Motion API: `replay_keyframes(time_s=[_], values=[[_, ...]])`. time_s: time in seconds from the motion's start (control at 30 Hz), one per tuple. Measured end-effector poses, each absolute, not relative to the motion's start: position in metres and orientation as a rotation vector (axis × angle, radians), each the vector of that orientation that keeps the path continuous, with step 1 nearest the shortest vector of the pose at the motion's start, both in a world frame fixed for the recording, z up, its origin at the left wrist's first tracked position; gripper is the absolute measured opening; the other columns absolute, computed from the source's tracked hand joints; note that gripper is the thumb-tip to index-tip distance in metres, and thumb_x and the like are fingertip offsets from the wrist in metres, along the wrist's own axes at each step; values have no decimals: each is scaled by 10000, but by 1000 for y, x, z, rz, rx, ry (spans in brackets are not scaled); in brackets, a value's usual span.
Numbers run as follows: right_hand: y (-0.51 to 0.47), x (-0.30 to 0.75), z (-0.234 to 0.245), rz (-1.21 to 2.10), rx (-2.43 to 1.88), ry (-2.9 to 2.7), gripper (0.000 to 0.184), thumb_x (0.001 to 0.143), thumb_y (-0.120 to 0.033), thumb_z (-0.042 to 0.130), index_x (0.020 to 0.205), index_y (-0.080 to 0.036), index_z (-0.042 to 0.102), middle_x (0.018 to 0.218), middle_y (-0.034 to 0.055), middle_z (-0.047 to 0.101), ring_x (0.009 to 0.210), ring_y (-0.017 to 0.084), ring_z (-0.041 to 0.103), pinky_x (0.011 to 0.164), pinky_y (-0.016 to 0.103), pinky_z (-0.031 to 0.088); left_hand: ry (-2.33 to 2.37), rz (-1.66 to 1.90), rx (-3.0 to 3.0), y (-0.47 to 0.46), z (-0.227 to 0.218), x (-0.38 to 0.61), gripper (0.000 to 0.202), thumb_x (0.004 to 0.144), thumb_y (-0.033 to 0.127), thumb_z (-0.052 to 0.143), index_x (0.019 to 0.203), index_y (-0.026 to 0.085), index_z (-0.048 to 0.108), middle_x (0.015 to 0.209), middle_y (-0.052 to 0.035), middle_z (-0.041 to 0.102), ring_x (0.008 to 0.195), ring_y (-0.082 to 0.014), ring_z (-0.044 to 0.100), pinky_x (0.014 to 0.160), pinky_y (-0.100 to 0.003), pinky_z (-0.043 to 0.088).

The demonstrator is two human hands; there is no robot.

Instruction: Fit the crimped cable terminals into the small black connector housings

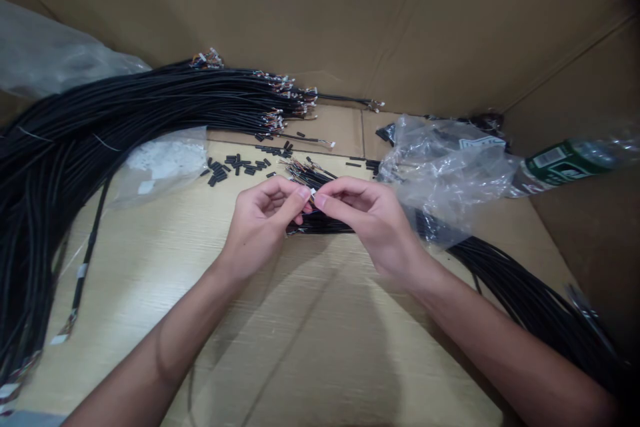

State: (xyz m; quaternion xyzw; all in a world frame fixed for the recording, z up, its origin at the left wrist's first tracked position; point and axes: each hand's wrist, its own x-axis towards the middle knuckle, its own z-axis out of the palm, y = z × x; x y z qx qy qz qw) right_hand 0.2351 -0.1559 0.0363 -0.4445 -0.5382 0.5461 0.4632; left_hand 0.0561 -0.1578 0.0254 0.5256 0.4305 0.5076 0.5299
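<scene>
Cardboard walls (350, 7) stand around your wooden table (150, 293), where a big bundle of black cables (100, 120) lies at the left, with small black tubes (240, 165) scattered beside it. Your left hand (263, 220) and right hand (367, 220) meet at the middle, fingers closed, pinching together the tip of one thin cable (320, 220) from the smaller bunch under them. Right of them lie a crumpled plastic bag (440, 173) and a green bottle (565, 163).

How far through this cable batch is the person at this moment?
Hard to say. The big bundle of black cables lying at left may be the finished ones, but that cannot be told. In hand: the left hand and right hand pinch a small white connector between their fingertips. Left: loose black sleeve pieces still scattered, and a second cable bundle at right.
</scene>
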Motion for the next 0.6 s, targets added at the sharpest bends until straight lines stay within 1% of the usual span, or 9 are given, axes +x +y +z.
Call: replay_keyframes(time_s=[0.17,0.3,0.47,0.6], values=[[-158,232,34,1357,-1048,-1220,116,835,-308,854,863,-210,800,894,25,770,846,163,677,817,309,535,1015,1201,1245,-158,23,56,253,935,386,796,837,160,738,827,-43,718,708,-118,611,691,-232,518],[-159,230,33,1355,-1051,-1199,127,829,-325,860,869,-218,805,915,26,774,860,169,689,836,323,552,1006,1204,1228,-157,21,55,249,934,391,797,841,167,741,833,-45,718,710,-122,613,688,-236,520],[-157,232,33,1350,-1072,-1185,130,811,-310,872,851,-211,799,878,21,770,814,154,675,788,306,537,1003,1214,1219,-157,22,56,241,931,379,805,842,165,744,824,-41,720,704,-111,615,683,-221,522],[-157,234,40,1309,-1139,-1293,98,815,-269,842,818,-187,787,849,32,768,774,155,661,728,298,508,1014,1217,1225,-158,25,57,248,921,373,816,827,156,742,791,-35,714,688,-104,617,660,-208,523]])
